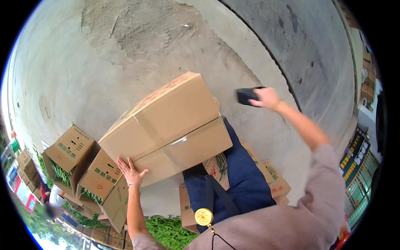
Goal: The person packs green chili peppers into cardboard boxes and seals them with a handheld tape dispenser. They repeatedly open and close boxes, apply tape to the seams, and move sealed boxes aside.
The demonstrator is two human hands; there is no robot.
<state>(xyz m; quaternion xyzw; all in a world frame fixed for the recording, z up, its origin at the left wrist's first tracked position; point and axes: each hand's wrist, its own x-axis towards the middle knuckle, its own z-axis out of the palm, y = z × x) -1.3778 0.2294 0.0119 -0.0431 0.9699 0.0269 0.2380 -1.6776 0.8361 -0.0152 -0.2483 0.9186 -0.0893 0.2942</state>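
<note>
A large brown cardboard box (pixel 166 125), its top seam taped shut, rests on my raised knee in dark blue trousers (pixel 246 179). My left hand (pixel 131 171) lies flat with fingers spread against the box's near left side. My right hand (pixel 266 98) is stretched out past the box's right end and grips a dark, block-shaped tool (pixel 246 96), held in the air above the concrete floor (pixel 83 75).
Several open cardboard boxes (pixel 73 156) holding green vegetables stand at the lower left, and more printed boxes (pixel 271 175) lie under my leg. Loose green vegetables (pixel 166 231) are heaped at the bottom. Stacked boxes (pixel 367 79) line the far right.
</note>
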